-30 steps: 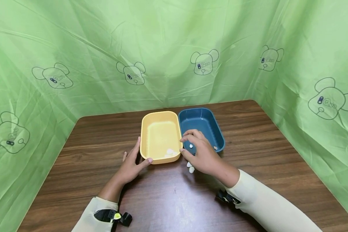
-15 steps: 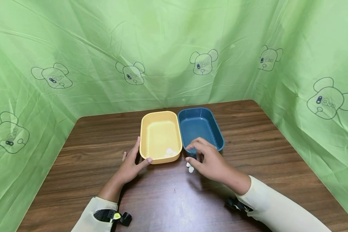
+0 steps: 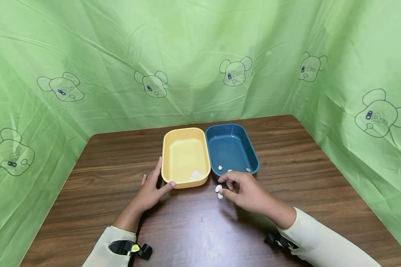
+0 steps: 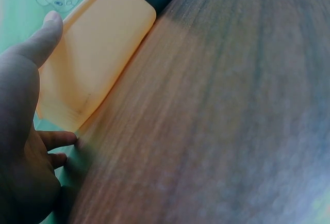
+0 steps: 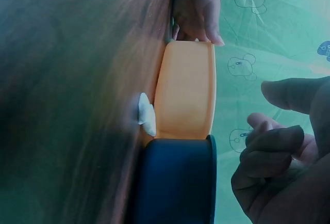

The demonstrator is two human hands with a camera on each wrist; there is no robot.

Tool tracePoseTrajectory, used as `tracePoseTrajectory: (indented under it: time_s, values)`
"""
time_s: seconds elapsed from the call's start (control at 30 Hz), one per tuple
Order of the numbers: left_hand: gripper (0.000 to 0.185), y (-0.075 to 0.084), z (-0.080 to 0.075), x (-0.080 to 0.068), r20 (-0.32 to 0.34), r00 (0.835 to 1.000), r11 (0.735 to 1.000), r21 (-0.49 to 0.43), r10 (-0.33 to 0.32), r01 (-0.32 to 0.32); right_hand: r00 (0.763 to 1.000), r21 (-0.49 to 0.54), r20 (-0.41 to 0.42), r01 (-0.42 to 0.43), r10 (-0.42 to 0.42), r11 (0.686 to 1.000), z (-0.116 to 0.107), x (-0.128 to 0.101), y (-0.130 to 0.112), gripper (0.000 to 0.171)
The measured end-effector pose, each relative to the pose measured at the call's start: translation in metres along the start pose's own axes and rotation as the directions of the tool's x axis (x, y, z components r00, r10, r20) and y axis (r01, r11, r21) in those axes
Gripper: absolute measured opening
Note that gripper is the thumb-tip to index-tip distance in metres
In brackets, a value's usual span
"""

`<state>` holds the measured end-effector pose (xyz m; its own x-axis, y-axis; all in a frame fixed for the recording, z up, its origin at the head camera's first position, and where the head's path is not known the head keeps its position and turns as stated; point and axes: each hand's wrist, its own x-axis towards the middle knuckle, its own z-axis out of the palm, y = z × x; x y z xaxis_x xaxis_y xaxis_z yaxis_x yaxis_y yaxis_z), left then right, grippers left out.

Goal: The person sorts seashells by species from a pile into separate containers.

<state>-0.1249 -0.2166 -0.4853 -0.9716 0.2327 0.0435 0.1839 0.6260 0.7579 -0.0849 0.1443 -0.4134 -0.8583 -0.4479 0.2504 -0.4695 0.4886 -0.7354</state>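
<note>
A yellow tray (image 3: 185, 148) and a blue tray (image 3: 234, 142) stand side by side on the brown table (image 3: 287, 178). My left hand (image 3: 152, 187) rests on the yellow tray's near left corner, with straight fingers along its side and the thumb at the front. The right hand (image 3: 240, 189) hovers just in front of the blue tray with loosely curled fingers and holds nothing. Its fingertips are next to two white pieces (image 3: 218, 191) on the table. Small pieces (image 3: 220, 167) lie in the blue tray's near end. White pieces (image 3: 196, 174) lie in the yellow tray.
Green cloth (image 3: 120, 55) printed with bear faces encloses the table at the back and on both sides. The right wrist view shows the white pieces (image 5: 146, 113) at the foot of the yellow tray (image 5: 188, 90), beside the blue tray (image 5: 175, 177).
My right hand has pulled back from over the blue tray to the table in front of it, uncovering small pieces in that tray. The left hand and both trays have not moved.
</note>
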Motion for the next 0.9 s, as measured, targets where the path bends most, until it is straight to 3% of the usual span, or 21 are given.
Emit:
tracePoseTrajectory:
  time_s: [0.2, 0.5, 0.9]
  values:
    - [0.109, 0.000, 0.000, 0.000, 0.000, 1.000, 1.000, 0.000, 0.003, -0.003, 0.995, -0.012, 0.101, 0.007, -0.005, 1.000, 0.001, -0.002, 0.010, 0.015]
    - [0.109, 0.000, -0.001, 0.001, 0.002, 1.000, 1.000, 0.001, 0.002, -0.002, 0.980, -0.021, 0.194, -0.042, 0.046, 0.999, 0.005, -0.003, 0.021, 0.027]
    - [0.110, 0.000, 0.000, 0.001, 0.001, 1.000, 1.000, 0.002, 0.000, 0.000, 0.984, -0.027, 0.165, -0.059, 0.063, 0.998, 0.013, -0.003, 0.040, 0.016]
